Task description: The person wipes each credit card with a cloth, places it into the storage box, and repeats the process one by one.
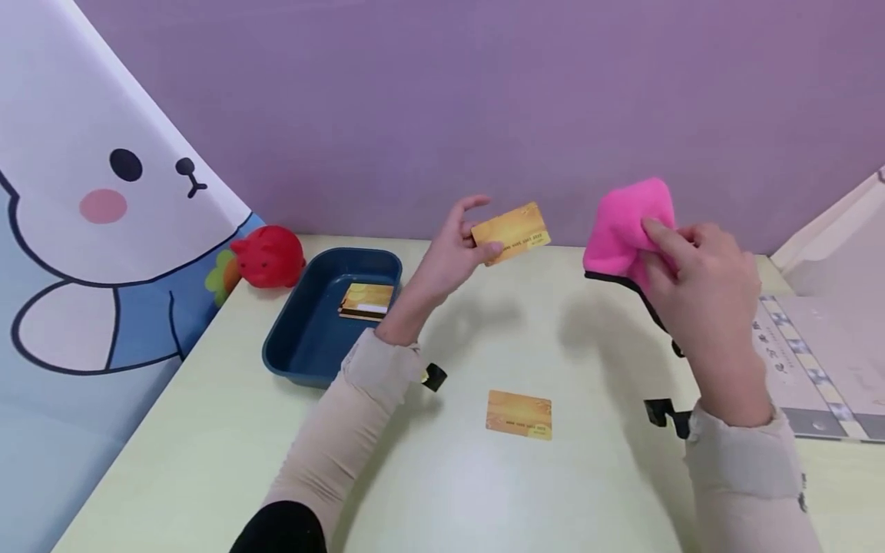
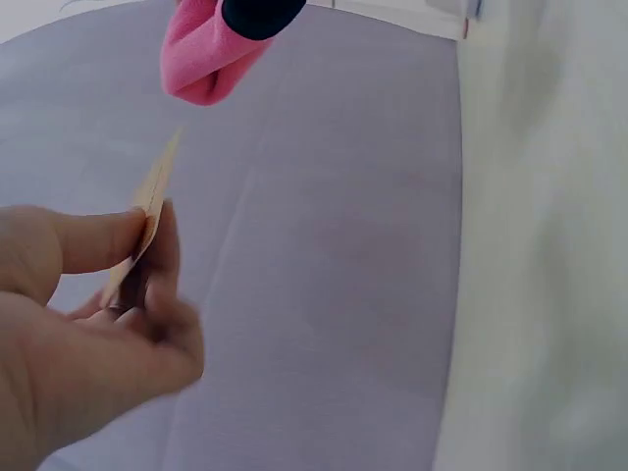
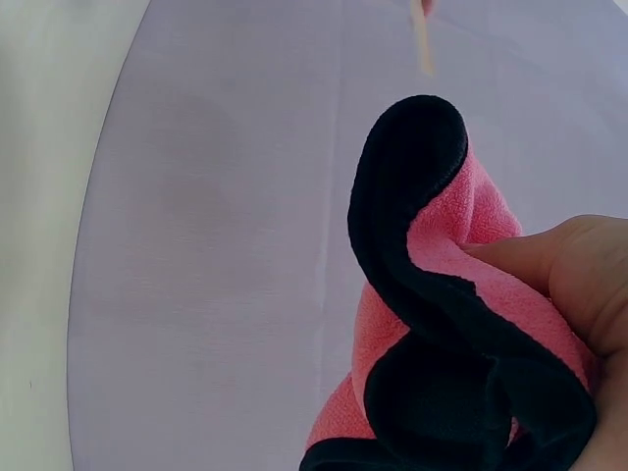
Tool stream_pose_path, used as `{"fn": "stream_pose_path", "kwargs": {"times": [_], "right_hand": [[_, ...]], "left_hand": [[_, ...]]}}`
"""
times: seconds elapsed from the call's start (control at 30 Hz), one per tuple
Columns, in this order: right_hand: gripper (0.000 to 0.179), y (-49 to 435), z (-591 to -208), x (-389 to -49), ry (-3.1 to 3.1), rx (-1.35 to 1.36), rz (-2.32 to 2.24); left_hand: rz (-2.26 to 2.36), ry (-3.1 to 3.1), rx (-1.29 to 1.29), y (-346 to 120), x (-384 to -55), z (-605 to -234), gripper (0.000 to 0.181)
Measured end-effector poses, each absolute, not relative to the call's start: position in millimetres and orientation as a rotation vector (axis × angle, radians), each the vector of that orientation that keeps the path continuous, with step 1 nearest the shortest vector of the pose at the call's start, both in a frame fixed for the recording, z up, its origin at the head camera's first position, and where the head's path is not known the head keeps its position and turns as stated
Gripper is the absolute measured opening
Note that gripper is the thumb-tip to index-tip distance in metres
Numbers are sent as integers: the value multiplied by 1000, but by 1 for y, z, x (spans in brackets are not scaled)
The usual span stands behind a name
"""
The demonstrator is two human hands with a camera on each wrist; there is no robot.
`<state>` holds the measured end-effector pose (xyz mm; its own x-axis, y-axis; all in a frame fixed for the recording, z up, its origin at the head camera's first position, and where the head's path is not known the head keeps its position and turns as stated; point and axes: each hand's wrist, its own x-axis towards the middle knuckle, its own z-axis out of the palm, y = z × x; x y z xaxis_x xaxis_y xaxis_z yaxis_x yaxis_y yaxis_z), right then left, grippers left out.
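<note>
Between thumb and fingers, my left hand [image 1: 452,253] pinches a gold bank card [image 1: 512,232] up above the table; the left wrist view shows this card [image 2: 147,211] nearly edge-on. To its right, my right hand [image 1: 712,288] grips a bunched pink cloth [image 1: 625,223] with black edging, also raised. In the right wrist view the cloth [image 3: 432,265] is folded over itself, its dark trim facing the camera. A second gold card [image 1: 518,415] lies flat on the table below and between the hands. More gold cards [image 1: 366,299] rest in a dark blue tray [image 1: 297,376] left of my left forearm.
A red piggy bank [image 1: 270,257] stands behind the tray at the table's back left. Black tape pieces [image 1: 433,377] mark the table [image 1: 442,499]. At right lies a clear sheet or folder [image 1: 823,369] with a patterned strip. A purple backdrop [image 1: 442,115] rises behind.
</note>
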<state>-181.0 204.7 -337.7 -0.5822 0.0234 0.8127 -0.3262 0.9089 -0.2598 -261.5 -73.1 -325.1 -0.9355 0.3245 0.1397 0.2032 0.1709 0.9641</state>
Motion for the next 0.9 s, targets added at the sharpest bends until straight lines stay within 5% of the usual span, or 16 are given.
{"fn": "stream_pose_path", "kwargs": {"times": [0.2,0.9], "right_hand": [[29,197,-340,-181,-2162,214,501],[24,144,-367,-188,-2177,431,365]], "left_hand": [[2109,2333,512,-75,-265,-344,40],[2075,2206,425,-54,-253,-352,31]]}}
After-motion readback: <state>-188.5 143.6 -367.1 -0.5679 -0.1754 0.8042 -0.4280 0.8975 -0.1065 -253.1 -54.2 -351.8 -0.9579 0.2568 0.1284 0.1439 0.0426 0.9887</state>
